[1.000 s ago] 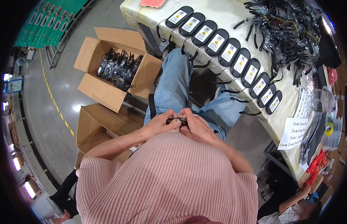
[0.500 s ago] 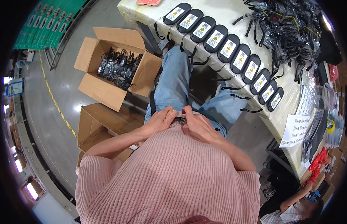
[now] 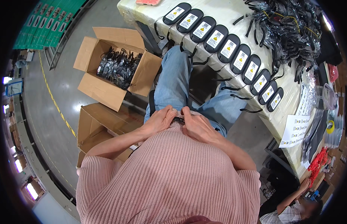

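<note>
Partly visible: 1 black item [image 3: 179, 120].

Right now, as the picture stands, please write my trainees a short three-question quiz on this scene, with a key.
1. How many black oval devices lie in the row on the table?
2. True or false: a small black item shows between the left hand and the right hand.
3. What does the flap-open carton beside the legs hold?
A. White sheets
B. Black items in shiny plastic
C. Red netting

Key: 1. Ten; 2. True; 3. B.
</note>
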A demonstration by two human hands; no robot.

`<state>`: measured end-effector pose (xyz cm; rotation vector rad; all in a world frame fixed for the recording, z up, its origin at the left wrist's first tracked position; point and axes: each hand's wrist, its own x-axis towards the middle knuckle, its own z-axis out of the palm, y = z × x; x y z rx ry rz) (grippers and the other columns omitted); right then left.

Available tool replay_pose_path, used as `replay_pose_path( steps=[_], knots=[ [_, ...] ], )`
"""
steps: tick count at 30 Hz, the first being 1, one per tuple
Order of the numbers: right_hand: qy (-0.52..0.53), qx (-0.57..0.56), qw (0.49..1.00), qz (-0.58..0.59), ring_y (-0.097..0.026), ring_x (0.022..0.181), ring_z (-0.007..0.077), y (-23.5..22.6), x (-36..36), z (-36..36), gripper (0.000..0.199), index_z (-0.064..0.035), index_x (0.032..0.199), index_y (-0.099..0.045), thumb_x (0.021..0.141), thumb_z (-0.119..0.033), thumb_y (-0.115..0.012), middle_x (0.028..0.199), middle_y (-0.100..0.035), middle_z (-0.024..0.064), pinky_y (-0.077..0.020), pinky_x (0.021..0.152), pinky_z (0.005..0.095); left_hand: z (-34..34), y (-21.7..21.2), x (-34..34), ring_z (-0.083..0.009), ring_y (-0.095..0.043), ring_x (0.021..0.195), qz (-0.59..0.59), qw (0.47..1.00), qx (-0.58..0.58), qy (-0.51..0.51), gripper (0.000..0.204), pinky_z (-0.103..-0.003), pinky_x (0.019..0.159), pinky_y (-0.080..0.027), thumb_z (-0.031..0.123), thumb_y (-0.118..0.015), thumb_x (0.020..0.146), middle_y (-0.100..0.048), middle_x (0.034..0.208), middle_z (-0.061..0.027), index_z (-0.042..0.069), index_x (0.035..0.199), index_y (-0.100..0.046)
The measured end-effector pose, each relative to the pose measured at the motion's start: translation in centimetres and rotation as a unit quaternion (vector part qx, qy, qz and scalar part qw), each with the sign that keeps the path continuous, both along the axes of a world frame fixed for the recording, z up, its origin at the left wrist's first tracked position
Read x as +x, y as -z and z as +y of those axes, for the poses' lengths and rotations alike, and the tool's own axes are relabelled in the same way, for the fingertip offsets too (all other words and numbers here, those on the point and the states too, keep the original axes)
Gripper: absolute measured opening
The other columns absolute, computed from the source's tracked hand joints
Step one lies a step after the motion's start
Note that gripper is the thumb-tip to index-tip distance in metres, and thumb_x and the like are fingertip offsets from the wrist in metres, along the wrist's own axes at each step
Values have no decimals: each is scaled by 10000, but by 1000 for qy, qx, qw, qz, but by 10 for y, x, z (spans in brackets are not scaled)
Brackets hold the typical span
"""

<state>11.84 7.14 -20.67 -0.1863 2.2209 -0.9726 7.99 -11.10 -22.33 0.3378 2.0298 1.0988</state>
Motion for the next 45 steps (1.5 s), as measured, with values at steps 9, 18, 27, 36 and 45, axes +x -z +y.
replay_pose_path(
  steps=[9, 18, 27, 36, 45],
  knots=[
    [-4, 0, 1000, 9, -575, 689, 453, -2, 0, -1, 364, 56, 993, -305, 724, -71, -515, 715, -548, 326, -458, 617, 478, 1, 3, 0, -440, -571, 699, 22, 999, -31, 9, 510, -472, 593, -419, 493, -288, 943, -551, 654, -232, 10, 908, -450],
    [6, -31, 999, 38, -571, 590, 453, -4, -2, -5, 367, 60, 979, -322, 717, -90, -531, 647, -552, 309, -455, 534, 495, 6, 9, 7, -295, -422, 597, 0, 1000, -10, -2, 416, -369, 592, -403, 434, -350, 952, -487, 691, -182, 32, 914, -450],
    [15, -38, 999, -28, -576, 653, 424, -4, -3, -4, 418, 49, 1060, -283, 758, -123, -517, 709, -548, 302, -459, 588, 450, 6, 4, 3, -224, -518, 766, -76, 997, 11, -22, 447, -342, 711, -420, 468, -326, 949, -534, 816, -147, 42, 1027, -437],
    [38, -86, 995, -38, -567, 606, 433, -3, -4, -4, 461, 21, 1069, -252, 738, -124, -539, 657, -541, 290, -457, 546, 461, 10, 10, 5, -397, -585, 889, -39, 999, 28, 5, 511, -405, 731, -439, 529, -276, 934, -593, 884, -230, 67, 1115, -399],
    [65, -121, 991, -3, -565, 597, 415, 18, 3, -5, 497, -1, 1106, -213, 748, -140, -530, 655, -532, 275, -441, 568, 464, 14, -1, 1, -371, -584, 943, -35, 998, 6, 50, 542, -394, 791, -437, 528, -261, 936, -603, 954, -214, 85, 1233, -357]
  ],
)
